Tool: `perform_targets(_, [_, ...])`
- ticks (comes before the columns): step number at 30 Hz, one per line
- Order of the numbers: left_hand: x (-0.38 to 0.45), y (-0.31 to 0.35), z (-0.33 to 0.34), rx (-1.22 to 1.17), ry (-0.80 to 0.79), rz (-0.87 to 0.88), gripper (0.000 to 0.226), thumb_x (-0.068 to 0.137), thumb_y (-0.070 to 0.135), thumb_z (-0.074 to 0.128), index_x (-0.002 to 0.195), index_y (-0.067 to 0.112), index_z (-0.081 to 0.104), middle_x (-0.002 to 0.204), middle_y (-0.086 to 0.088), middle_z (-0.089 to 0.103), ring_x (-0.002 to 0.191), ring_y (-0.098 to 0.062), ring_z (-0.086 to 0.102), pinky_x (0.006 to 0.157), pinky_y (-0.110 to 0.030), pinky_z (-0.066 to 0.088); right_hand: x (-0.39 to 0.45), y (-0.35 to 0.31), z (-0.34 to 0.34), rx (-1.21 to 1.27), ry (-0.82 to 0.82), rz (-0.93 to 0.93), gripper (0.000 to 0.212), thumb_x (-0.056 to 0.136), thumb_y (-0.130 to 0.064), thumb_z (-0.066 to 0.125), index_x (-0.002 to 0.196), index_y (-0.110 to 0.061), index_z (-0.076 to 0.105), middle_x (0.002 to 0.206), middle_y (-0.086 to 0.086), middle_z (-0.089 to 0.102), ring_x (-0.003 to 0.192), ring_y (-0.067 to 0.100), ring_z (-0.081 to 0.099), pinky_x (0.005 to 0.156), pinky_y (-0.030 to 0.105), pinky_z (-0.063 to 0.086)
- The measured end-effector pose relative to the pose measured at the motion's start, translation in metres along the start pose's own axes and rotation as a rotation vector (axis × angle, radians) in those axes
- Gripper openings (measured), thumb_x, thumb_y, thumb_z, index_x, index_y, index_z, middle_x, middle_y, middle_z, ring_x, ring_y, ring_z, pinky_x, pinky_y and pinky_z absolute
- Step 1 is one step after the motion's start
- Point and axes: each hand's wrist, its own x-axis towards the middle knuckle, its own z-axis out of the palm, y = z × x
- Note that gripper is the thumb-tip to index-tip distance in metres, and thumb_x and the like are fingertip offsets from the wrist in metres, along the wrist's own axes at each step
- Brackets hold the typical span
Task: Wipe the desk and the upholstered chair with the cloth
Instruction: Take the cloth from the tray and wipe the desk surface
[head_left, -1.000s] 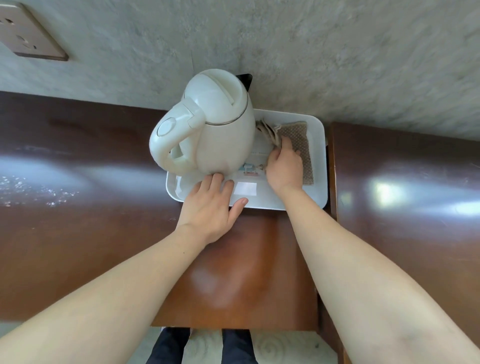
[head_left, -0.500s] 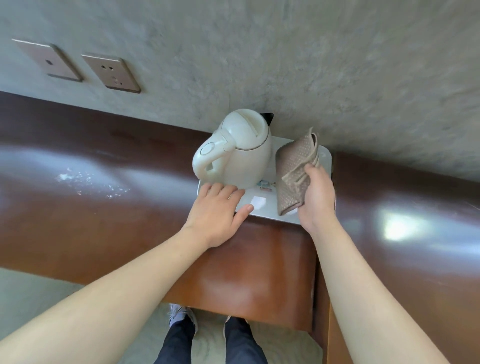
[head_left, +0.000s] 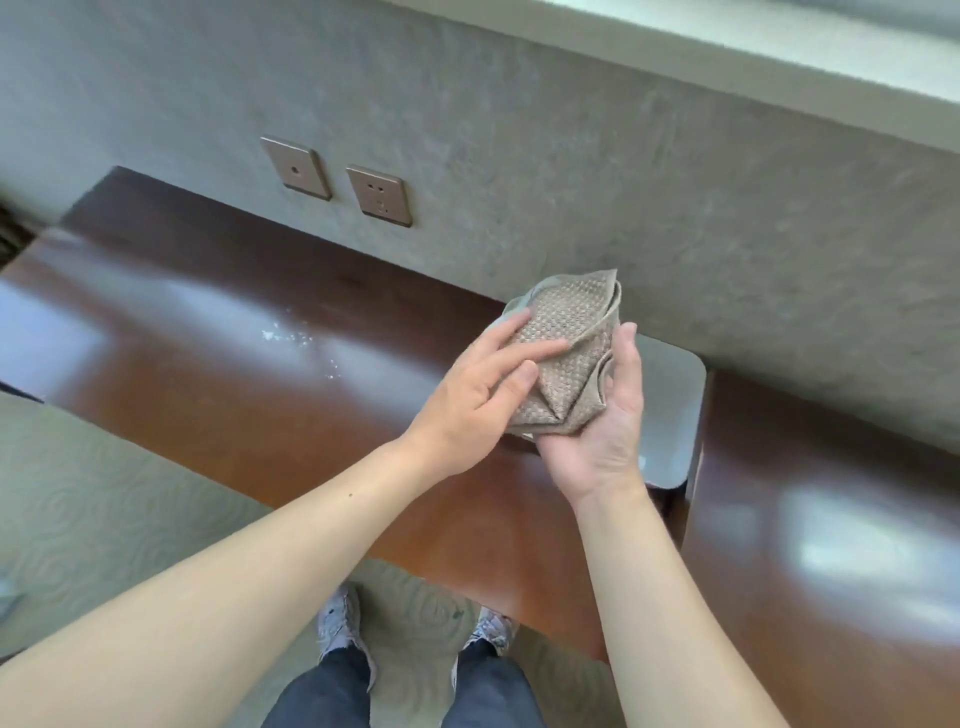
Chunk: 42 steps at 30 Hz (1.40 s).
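Above the desk, cloth between left hand and right hand

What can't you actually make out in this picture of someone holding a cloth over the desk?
1. Tray: head view, mostly hidden behind the cloth and right hand; its contents are unseen.
2. White specks on the desk: too small and blurred to identify.
3. The upholstered chair: outside the frame.
4. Cloth's underside: covered by the right hand.

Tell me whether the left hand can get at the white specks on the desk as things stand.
Probably yes. The left hand lies with fingers on the cloth, which the right hand cups from below. The white specks lie on the desk to its left, with nothing standing between.
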Motion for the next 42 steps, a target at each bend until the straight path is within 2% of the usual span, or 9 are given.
perform_targets(4, [-0.029,0.002,-0.038,0.254,-0.055,0.183,0.042,0.098,0.023,0.058,0.14,0.019,0.058,0.156,-0.001,0.044,0.155,-0.022,0.019,0.128,-0.043,0.014,-0.008,0.032,0.024,0.026,-0.018,0.141,0.068,0.091,-0.042,0.061,0.147,-0.009,0.04,0.145,0.012,0.047,0.139,0.026,0.041,0.116,0.043,0.031])
perform_targets(9, [-0.07,-0.029,-0.1,0.329,-0.087,0.25,0.056,0.1,0.03,0.055,0.153,0.017,0.04,0.16,0.006,0.037,0.156,-0.009,0.008,0.126,-0.043,0.019,-0.01,0.087,0.049,0.062,0.01,0.269,0.044,0.097,-0.03,0.051,0.132,-0.002,0.057,0.133,0.016,0.059,0.127,0.028,0.054,0.113,0.042,0.036])
perform_targets(13, [-0.106,-0.086,-0.169,0.425,-0.157,0.146,0.058,0.101,0.041,0.049,0.154,0.021,0.037,0.164,0.005,0.03,0.155,-0.013,0.015,0.126,-0.04,0.018,-0.005,0.138,0.062,0.054,0.091,0.146,0.049,0.095,-0.028,0.05,0.139,-0.006,0.052,0.142,0.016,0.053,0.133,0.031,0.048,0.112,0.049,0.034])
perform_targets(17, [-0.136,-0.16,-0.244,0.566,-0.18,0.006,0.065,0.098,0.053,0.034,0.151,0.016,0.043,0.162,-0.002,0.036,0.153,-0.018,0.027,0.124,-0.038,0.023,0.01,0.188,0.065,0.053,0.143,0.02,0.039,0.093,-0.03,0.052,0.123,-0.011,0.067,0.132,0.012,0.062,0.118,0.031,0.061,0.104,0.05,0.043])
perform_targets(22, [-0.136,-0.252,-0.309,0.627,-0.118,-0.237,0.055,0.103,0.042,0.044,0.15,0.013,0.044,0.161,-0.006,0.038,0.152,-0.019,0.027,0.124,-0.038,0.022,0.036,0.237,0.071,0.041,0.155,-0.078,0.042,0.095,-0.045,0.053,0.123,-0.018,0.068,0.134,0.009,0.062,0.123,0.03,0.059,0.105,0.052,0.042])
perform_targets(27, [-0.113,-0.318,-0.334,0.686,-0.076,-0.321,0.062,0.102,0.046,0.044,0.152,0.01,0.04,0.162,-0.012,0.034,0.154,-0.026,0.023,0.125,-0.042,0.021,0.062,0.264,0.072,-0.042,0.201,-0.128,0.051,0.095,-0.052,0.051,0.135,-0.021,0.059,0.137,0.007,0.06,0.125,0.029,0.057,0.1,0.052,0.046])
perform_targets(31, [-0.104,-0.37,-0.352,0.851,0.002,-0.402,0.074,0.097,0.065,0.033,0.157,0.023,0.028,0.168,-0.015,0.017,0.155,-0.031,0.012,0.124,-0.047,0.02,0.092,0.271,0.056,-0.179,0.238,-0.196,0.048,0.096,-0.056,0.047,0.129,-0.025,0.064,0.13,0.002,0.065,0.119,0.023,0.062,0.093,0.046,0.052])
perform_targets(39, [-0.058,-0.43,-0.353,0.974,0.05,-0.344,0.078,0.093,0.075,0.018,0.16,0.035,0.011,0.17,-0.008,0.009,0.156,-0.03,0.004,0.124,-0.051,0.011,0.166,0.261,-0.001,-0.412,0.371,-0.348,0.052,0.096,-0.06,0.043,0.135,-0.029,0.057,0.131,-0.008,0.065,0.119,0.013,0.061,0.091,0.034,0.054])
perform_targets(42, [-0.058,-0.436,-0.352,1.027,0.044,-0.312,0.077,0.094,0.075,0.013,0.16,0.035,0.009,0.169,-0.008,0.014,0.156,-0.03,0.006,0.124,-0.052,0.01,0.186,0.255,-0.015,-0.654,0.44,-0.438,0.039,0.094,-0.062,0.042,0.115,-0.043,0.068,0.119,-0.02,0.069,0.113,0.001,0.063,0.094,0.03,0.048])
